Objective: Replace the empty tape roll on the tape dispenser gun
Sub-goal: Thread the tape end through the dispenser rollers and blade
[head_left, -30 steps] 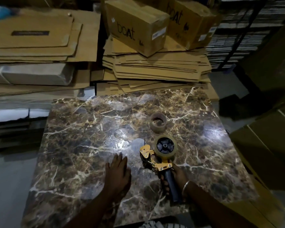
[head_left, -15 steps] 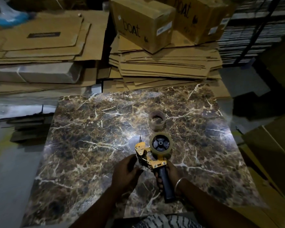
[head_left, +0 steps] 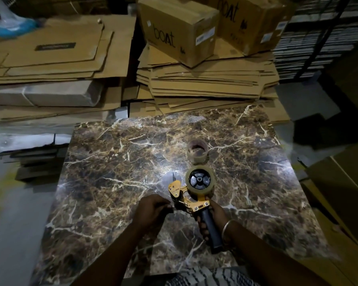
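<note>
A yellow tape dispenser gun (head_left: 191, 200) with a dark handle stands over the marble tabletop (head_left: 112, 178). A full roll of clear tape (head_left: 199, 180) sits on its black hub. My right hand (head_left: 210, 218) grips the handle from below. My left hand (head_left: 154, 209) is at the gun's front end by the roller, its fingers curled and pinching there; what they pinch is too small to tell. An empty brown cardboard tape core (head_left: 197, 151) stands on the tabletop just beyond the gun.
Stacks of flattened cardboard (head_left: 205, 83) rise behind the table, with two taped boxes (head_left: 178, 27) on top. More flat cartons (head_left: 50, 58) lie at the left. Dark boxes (head_left: 339, 193) crowd the right edge.
My left hand has lifted off the tabletop and moved right to the gun's front end, fingers now curled. The view has shifted a little; the gun stays in my right hand.
</note>
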A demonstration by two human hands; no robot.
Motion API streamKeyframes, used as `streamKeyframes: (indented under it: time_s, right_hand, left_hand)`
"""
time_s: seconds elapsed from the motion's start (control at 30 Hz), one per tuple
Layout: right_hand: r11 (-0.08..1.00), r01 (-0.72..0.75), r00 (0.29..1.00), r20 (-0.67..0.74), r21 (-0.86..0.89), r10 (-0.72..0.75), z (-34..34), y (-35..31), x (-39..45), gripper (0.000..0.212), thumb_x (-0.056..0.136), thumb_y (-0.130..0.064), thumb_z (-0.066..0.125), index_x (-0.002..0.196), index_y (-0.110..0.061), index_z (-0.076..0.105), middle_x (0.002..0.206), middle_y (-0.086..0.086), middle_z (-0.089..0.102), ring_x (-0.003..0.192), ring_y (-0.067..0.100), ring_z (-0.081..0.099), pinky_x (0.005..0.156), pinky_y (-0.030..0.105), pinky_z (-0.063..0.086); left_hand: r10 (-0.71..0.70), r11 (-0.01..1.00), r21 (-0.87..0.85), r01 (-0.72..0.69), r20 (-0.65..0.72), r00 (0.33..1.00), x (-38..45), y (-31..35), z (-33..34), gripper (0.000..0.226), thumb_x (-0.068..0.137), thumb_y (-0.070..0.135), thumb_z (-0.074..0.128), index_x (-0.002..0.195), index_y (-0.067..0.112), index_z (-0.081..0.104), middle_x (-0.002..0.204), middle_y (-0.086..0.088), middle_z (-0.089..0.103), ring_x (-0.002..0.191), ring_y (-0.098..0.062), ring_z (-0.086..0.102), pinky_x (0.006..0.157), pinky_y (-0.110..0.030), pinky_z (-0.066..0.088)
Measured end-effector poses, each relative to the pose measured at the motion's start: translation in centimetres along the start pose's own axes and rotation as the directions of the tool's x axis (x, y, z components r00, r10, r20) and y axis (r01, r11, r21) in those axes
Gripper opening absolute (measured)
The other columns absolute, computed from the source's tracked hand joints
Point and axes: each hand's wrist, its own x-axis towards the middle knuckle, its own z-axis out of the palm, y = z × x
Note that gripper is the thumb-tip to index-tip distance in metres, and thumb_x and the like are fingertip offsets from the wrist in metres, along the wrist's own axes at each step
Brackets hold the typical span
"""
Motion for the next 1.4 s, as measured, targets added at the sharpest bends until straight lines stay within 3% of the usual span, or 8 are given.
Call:
streamKeyframes:
  time_s: [0.13,0.3,0.53,0.67,0.87,1.0,1.17,1.4]
  right_hand:
    - [0.999,0.041,0.994,-0.098,-0.01,-0.042,-0.2,-0.2,0.7,0.075,0.094,-0.061,0.038,0.055,-0.009,0.074,0.044,0.006,0.057,0.033,0.018,0.049,0.045,0.023,0.036]
    - [0.998,-0.013,0.995,-0.104,-0.055,0.007,-0.9,0.0,1.2,0.074,0.091,-0.067,0.041,0.06,-0.009,0.073,0.047,0.007,0.057,0.036,0.02,0.048,0.049,0.025,0.035]
    - [0.996,-0.033,0.994,-0.105,-0.08,0.025,-1.7,0.2,2.0,0.073,0.085,-0.074,0.045,0.064,-0.01,0.074,0.05,0.007,0.058,0.039,0.021,0.048,0.049,0.027,0.036]
    - [0.992,-0.042,0.997,-0.074,-0.116,0.034,-1.4,0.0,1.5,0.066,0.066,-0.075,0.059,0.063,-0.01,0.07,0.049,0.007,0.056,0.038,0.021,0.047,0.049,0.027,0.034]
    - [0.988,-0.104,0.992,-0.077,-0.114,0.096,-1.0,-0.1,1.0,0.081,0.083,-0.081,0.037,0.068,-0.006,0.064,0.05,0.008,0.052,0.037,0.023,0.044,0.045,0.023,0.036]
    - [0.997,0.007,0.994,-0.11,-0.078,-0.016,-0.5,-0.3,1.4,0.078,0.096,-0.065,0.034,0.092,0.0,0.077,0.069,0.01,0.053,0.058,0.023,0.046,0.059,0.032,0.034]
    - [0.997,0.019,0.993,-0.113,-0.071,-0.027,-0.3,0.1,1.7,0.071,0.095,-0.065,0.035,0.068,-0.012,0.074,0.07,0.013,0.053,0.06,0.024,0.046,0.059,0.034,0.033]
    - [0.994,-0.012,0.989,-0.147,-0.106,-0.004,-0.5,0.1,1.9,0.074,0.096,-0.067,0.034,0.07,-0.011,0.075,0.067,0.013,0.055,0.06,0.026,0.043,0.06,0.035,0.033]
  left_hand:
    - [0.125,0.985,0.103,-0.138,0.117,0.985,1.5,0.0,-1.9,0.008,0.078,0.023,0.076,0.085,0.022,0.081,0.083,0.009,0.076,0.072,0.01,0.062,0.071,-0.003,0.043]
    - [0.195,0.952,0.176,-0.25,0.277,0.941,3.7,0.4,-3.3,0.008,0.081,0.024,0.077,0.087,0.019,0.082,0.085,0.0,0.079,0.076,-0.007,0.069,0.072,-0.014,0.046]
    - [0.259,0.928,0.139,-0.347,0.43,0.865,4.9,0.8,-4.2,0.008,0.08,0.033,0.076,0.083,0.027,0.081,0.083,0.007,0.078,0.075,0.001,0.068,0.071,-0.02,0.05]
    - [0.277,0.929,0.114,-0.352,0.416,0.866,4.8,0.3,-4.5,0.011,0.082,0.036,0.073,0.086,0.029,0.08,0.084,0.008,0.078,0.076,-0.002,0.069,0.071,-0.026,0.054]
    - [0.273,0.939,0.086,-0.334,0.405,0.873,4.6,-0.3,-4.5,0.006,0.081,0.027,0.077,0.085,0.026,0.081,0.08,0.018,0.072,0.074,0.011,0.065,0.069,-0.01,0.048]
    - [0.254,0.948,0.074,-0.309,0.408,0.877,4.7,-0.6,-4.8,0.008,0.079,0.03,0.078,0.083,0.024,0.081,0.078,0.021,0.071,0.073,0.007,0.067,0.068,-0.015,0.052]
    - [0.24,0.959,0.049,-0.279,0.38,0.893,4.7,-1.0,-4.8,0.011,0.076,0.025,0.08,0.087,0.027,0.078,0.072,0.037,0.067,0.074,0.013,0.067,0.068,-0.007,0.048]
    - [0.173,0.977,0.045,-0.207,0.39,0.904,4.4,-1.9,-5.8,0.008,0.076,0.016,0.08,0.083,0.014,0.082,0.082,0.003,0.078,0.077,-0.007,0.072,0.072,-0.025,0.056]
